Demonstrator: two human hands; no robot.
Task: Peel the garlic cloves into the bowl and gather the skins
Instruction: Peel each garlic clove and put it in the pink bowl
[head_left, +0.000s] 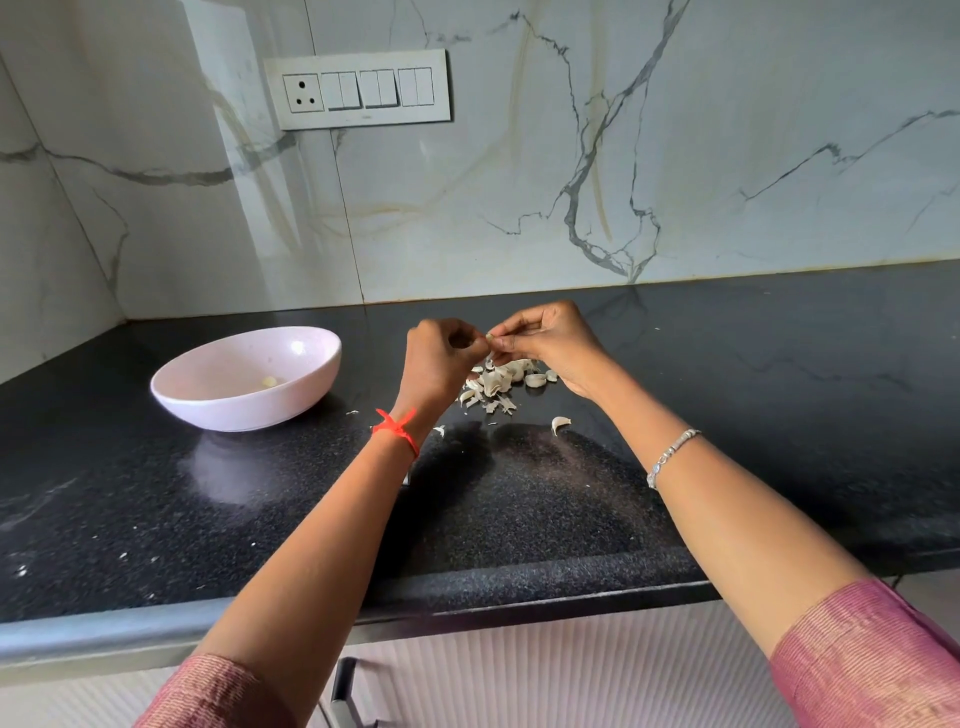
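Head view | clove (490, 338): right of bowl (244, 379), pinched between left hand (439, 358) and right hand (550, 340) fingertips | likely small, firm, slippery once bare; skin papery, best nipped at tip | garlic heap (501, 382): right of bowl, on counter (156, 493)

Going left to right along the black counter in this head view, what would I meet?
Pink bowl → left hand → garlic clove pinched between both hands → right hand.

Bright, soft light; glare on the black counter (260, 493); wide-angle bending at edges.
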